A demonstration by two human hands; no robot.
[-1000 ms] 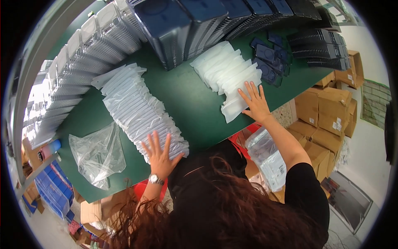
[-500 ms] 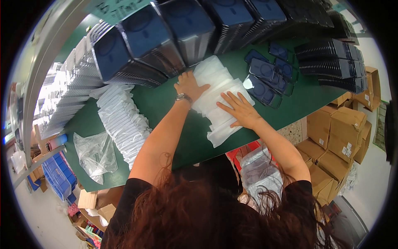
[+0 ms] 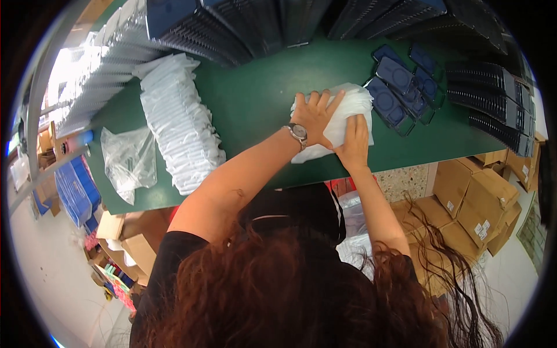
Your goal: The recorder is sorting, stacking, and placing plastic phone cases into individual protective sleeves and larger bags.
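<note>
A gathered pile of thin white plastic bags (image 3: 355, 100) lies on the green table, right of its middle. My left hand (image 3: 314, 120), with a watch (image 3: 299, 132) on its wrist, presses on the pile's left side, fingers stretched out and spread. Flat on the front right of the same pile rests my right hand (image 3: 354, 146), its fingers straight and close together. The thumbs nearly meet at the pile's near edge. Just right of the pile are several loose dark blue phone cases (image 3: 395, 75), overlapping one another.
A long row of overlapping white bagged packets (image 3: 177, 119) runs along the table's left part, beside a crumpled clear bag (image 3: 130, 162). Tall stacks of dark cases (image 3: 232, 29) line the far edge, with more stacks (image 3: 484, 87) at right. Cardboard boxes (image 3: 473, 203) stand beyond the table's right front.
The bags, spread out in a long fan before, are now drawn together into a compact pile. Both hands have come closer together, the left moving right. The view has shifted too.
</note>
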